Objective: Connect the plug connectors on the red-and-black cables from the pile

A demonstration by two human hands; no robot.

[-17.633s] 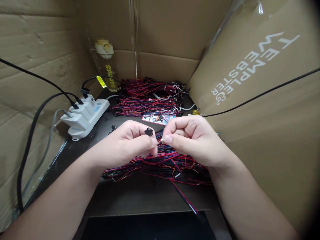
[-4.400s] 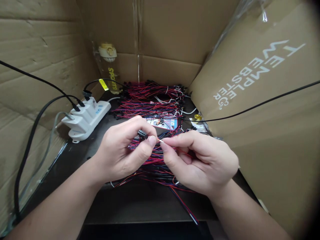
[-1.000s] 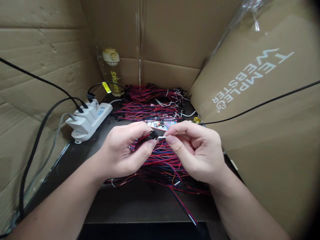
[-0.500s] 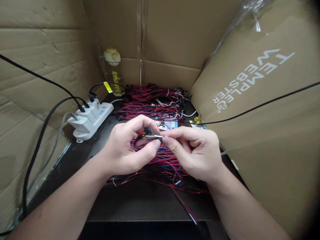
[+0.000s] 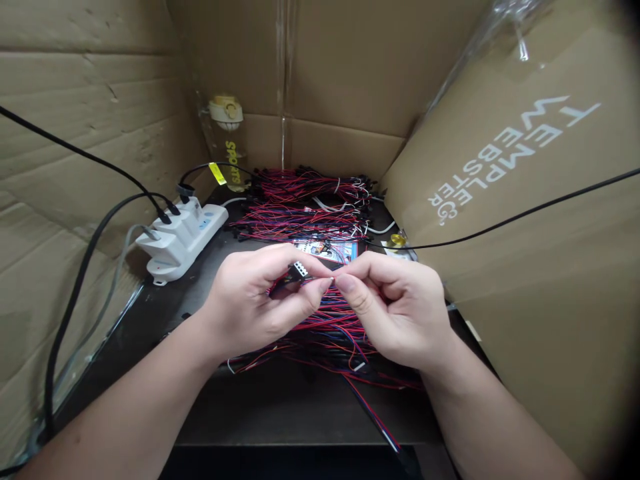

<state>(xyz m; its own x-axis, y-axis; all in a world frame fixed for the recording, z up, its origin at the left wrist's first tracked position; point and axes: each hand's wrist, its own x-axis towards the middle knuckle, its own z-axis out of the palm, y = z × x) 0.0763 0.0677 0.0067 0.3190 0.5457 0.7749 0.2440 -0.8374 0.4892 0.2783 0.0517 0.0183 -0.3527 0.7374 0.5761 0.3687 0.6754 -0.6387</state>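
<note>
My left hand (image 5: pixel 267 293) is closed, its thumb and forefinger pinched at the tips round a thin wire. A small black connector (image 5: pixel 300 269) with a pale, slotted face sits in the loop of its fingers, its dark leads running behind the palm. My right hand (image 5: pixel 395 300) pinches the wire's end, fingertips touching those of the left. Only a tiny white bit (image 5: pixel 332 279) shows between the fingertips; the rest is hidden. Below both hands lies a heap of red, blue and black wires (image 5: pixel 330 313).
More bundled wires (image 5: pixel 305 217) lie at the back of the dark table (image 5: pixel 260 413). To the left stands a white power strip (image 5: pixel 185 243) with plugged cables. A bottle (image 5: pixel 227 143) is in the back corner. Cardboard walls (image 5: pixel 345 67) surround the table; a black cable (image 5: pixel 525 213) crosses on the right.
The fingertips of both hands have come together, covering most of the white wire piece that showed between them. The connector has turned its pale face into view. The camera has shifted slightly.
</note>
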